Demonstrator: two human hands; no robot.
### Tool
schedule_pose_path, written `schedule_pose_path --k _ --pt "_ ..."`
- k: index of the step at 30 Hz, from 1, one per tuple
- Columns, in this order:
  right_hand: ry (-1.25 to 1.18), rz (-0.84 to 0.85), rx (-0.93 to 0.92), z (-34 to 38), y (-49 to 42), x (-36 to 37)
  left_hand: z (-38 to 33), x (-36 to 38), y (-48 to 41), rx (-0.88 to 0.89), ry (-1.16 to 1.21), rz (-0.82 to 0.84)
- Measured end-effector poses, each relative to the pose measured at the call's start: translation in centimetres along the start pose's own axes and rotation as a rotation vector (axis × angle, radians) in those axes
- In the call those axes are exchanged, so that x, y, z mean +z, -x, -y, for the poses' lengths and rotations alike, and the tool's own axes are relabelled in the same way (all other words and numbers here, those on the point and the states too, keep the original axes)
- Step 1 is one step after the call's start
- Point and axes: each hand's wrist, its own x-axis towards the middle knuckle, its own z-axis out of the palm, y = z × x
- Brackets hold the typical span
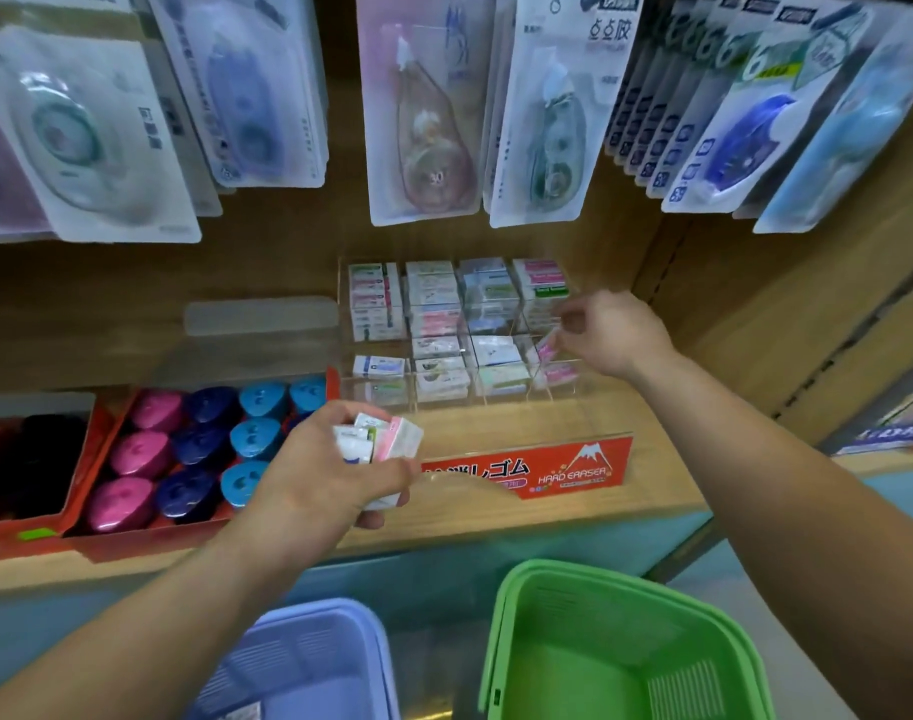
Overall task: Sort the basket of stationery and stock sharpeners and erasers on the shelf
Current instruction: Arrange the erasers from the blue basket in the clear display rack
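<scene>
My left hand (329,475) grips a bunch of small boxed erasers (379,439) in front of the shelf edge. My right hand (612,332) pinches a pink eraser (547,348) over the right-hand column of a clear acrylic eraser display (558,402). That display holds several compartments of stacked erasers (436,324). To the left, a red tray (98,459) holds pink, dark blue and light blue sharpeners (204,444). A green basket (527,615) and a purple basket (314,667) sit below.
Carded correction tapes (428,111) hang above the shelf on pegs. A red "Hard Eraser" sign (573,470) fronts the display. The wooden shelf edge (522,517) runs across the middle. Another red tray (28,459) with dark items stands at the far left.
</scene>
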Motion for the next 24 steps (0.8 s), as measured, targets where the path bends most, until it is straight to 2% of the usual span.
schedule_pose_path --k 5,8,11,15,20,24 --pt "-0.259 -0.216 0.019 -0.1 3.8 -0.3 -0.3 0.3 0.5 -0.024 0.068 0.011" --pt "-0.444 -0.223 0.026 1.5 8.3 -0.5 -0.6 0.5 1.2 -0.027 0.088 0.038" --pt "-0.732 -0.133 0.034 4.5 12.9 0.0 -0.8 0.6 2.1 -0.016 0.096 0.065" --pt "-1.155 0.153 0.002 9.4 16.5 -0.5 -1.0 0.8 3.5 -0.004 0.085 0.111" --pt "-1.168 0.345 -0.098 11.6 17.1 -1.2 -1.2 0.4 4.9 0.019 0.102 0.138" --pt "-1.26 0.409 -0.062 11.5 17.4 -1.7 -1.7 -0.3 5.2 0.019 0.158 0.146"
